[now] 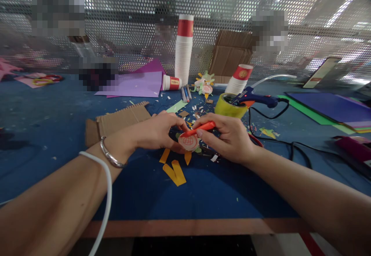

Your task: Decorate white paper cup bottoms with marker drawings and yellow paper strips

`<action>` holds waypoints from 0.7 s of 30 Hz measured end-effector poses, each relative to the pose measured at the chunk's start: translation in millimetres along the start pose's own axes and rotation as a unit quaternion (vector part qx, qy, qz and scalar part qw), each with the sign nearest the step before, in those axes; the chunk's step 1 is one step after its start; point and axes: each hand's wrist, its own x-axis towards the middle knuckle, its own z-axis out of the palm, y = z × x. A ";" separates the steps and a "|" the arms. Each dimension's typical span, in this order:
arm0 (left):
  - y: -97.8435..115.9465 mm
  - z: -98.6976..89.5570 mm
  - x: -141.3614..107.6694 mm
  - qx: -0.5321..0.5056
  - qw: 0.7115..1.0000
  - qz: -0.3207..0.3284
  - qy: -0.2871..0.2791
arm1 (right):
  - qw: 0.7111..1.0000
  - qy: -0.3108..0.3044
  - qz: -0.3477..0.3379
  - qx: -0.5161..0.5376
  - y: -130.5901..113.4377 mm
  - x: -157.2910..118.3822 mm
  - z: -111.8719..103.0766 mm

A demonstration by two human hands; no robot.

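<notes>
My right hand [227,137] is closed around an orange-red marker [203,128], whose end lies against the upper edge of a small round disc [188,142]. A red grid pattern inside a ring is on the disc's face. My left hand [160,130] curves around the disc's left side, thumb and fingers at its edge. Pale green bits peek out beside the disc, and a pointed orange paper piece [188,157] sits at its lower edge. Nearer me lie folded orange paper strips [175,174]. A silver bracelet [108,153] circles my left wrist.
Behind my left hand is corrugated cardboard [124,118]. A blue glue gun [255,97] rests on a yellow tape roll [228,107], its black cord trailing right. Farther back stand stacked paper cups [183,55], markers [186,93] and purple sheets [136,84]. A white cable [108,198] crosses my left forearm.
</notes>
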 end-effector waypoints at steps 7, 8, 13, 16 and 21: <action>-3.7 -0.3 -0.7 -0.006 1.000 0.016 0.001 | 1.000 0.002 0.005 0.013 0.9 0.4 -3.3; -4.4 0.0 -0.8 -0.006 1.000 0.017 0.001 | 1.000 0.007 0.004 0.013 1.1 0.3 -3.7; -5.3 1.2 -0.4 -0.005 1.000 0.008 -0.002 | 0.999 0.041 0.017 -0.005 2.4 -0.1 -3.9; -4.5 1.0 0.3 -0.004 1.000 0.005 -0.002 | 0.998 0.050 0.022 -0.019 3.0 0.1 -3.0; -4.8 1.0 0.4 -0.004 1.000 0.005 -0.002 | 0.998 0.043 0.019 -0.029 3.3 0.3 -1.4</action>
